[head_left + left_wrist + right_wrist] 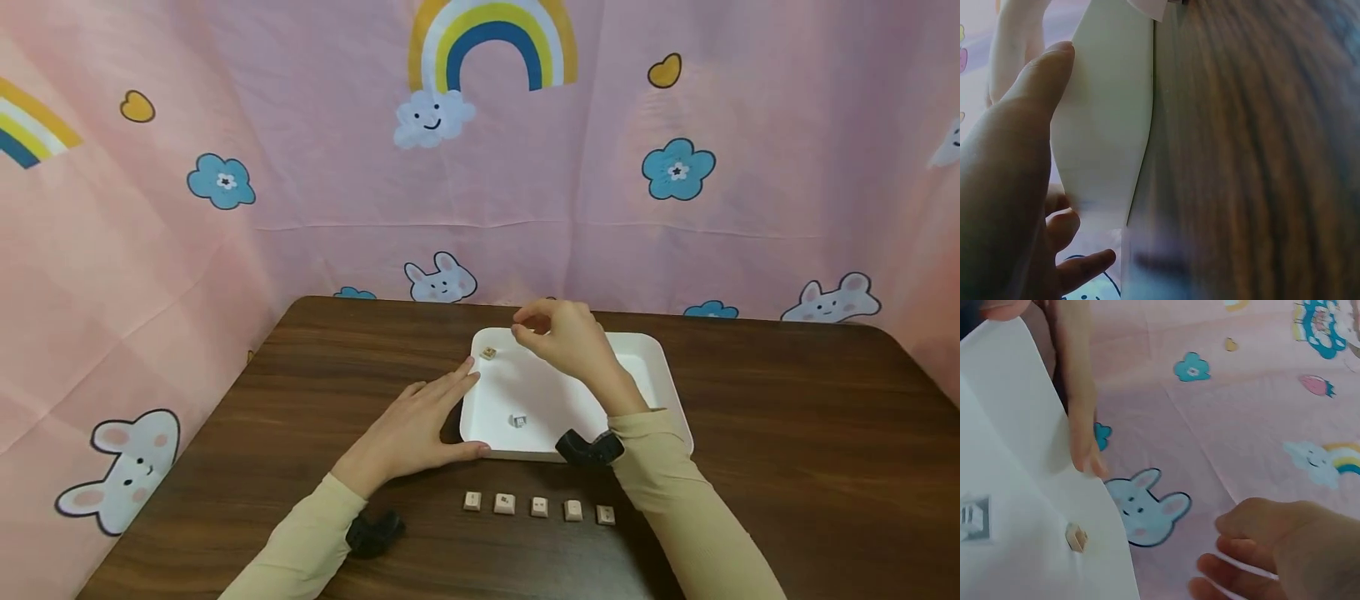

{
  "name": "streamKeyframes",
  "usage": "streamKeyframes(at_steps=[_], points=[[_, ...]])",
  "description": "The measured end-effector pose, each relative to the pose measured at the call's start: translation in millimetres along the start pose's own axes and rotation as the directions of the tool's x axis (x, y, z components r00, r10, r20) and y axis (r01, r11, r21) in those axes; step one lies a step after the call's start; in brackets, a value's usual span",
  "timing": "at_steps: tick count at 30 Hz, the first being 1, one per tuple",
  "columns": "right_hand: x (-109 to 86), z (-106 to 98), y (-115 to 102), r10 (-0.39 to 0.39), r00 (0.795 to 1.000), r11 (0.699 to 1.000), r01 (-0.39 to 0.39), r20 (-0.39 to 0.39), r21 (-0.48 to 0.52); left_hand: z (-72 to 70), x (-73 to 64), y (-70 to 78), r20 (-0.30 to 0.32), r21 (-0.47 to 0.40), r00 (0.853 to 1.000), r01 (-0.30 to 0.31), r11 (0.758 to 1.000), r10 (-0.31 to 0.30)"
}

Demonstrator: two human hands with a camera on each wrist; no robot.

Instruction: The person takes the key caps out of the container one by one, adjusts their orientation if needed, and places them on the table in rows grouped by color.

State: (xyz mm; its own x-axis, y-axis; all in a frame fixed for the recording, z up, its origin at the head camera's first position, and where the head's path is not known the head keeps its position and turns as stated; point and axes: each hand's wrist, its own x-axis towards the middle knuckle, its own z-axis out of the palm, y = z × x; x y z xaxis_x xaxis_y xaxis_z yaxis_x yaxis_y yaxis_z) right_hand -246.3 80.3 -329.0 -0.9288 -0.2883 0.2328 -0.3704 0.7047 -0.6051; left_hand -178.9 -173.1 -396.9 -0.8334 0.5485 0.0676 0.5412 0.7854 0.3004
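My left hand rests against the left side of a white tray, fingers straight along its rim and thumb at its front wall. In the left wrist view the thumb lies along the outer wall of the tray. My right hand is raised over the tray's back part, fingers loosely bent. The right wrist view shows the right hand with nothing visible between thumb and fingers. Inside the tray lie a small tan piece in the back left corner and a small grey-and-white piece near the front.
Several pale keycaps stand in a row on the dark wooden table before the tray, from a left keycap to a right keycap. A pink patterned curtain hangs behind the table.
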Motion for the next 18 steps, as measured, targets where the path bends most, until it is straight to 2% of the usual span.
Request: streamKeyframes(at_steps=[3, 8, 18], points=[[10.2, 5.2, -5.2, 0.017, 0.995, 0.997, -0.008, 0.102, -0.081, 0.0, -0.3, 0.2, 0.001, 0.007, 1.0, -0.002, 1.0, 0.002], [27.2, 12.5, -15.9, 0.042, 0.966, 0.984, 0.004, 0.254, -0.177, -3.9, -2.8, 0.1, -0.005, 0.02, 1.0, 0.005, 1.0, -0.005], [36.3, 30.6, -3.2, 0.088, 0.935, 0.965, 0.006, 0.345, -0.262, -1.7, -1.6, 1.8, -0.005, 0.032, 1.0, -0.007, 0.999, 0.007]])
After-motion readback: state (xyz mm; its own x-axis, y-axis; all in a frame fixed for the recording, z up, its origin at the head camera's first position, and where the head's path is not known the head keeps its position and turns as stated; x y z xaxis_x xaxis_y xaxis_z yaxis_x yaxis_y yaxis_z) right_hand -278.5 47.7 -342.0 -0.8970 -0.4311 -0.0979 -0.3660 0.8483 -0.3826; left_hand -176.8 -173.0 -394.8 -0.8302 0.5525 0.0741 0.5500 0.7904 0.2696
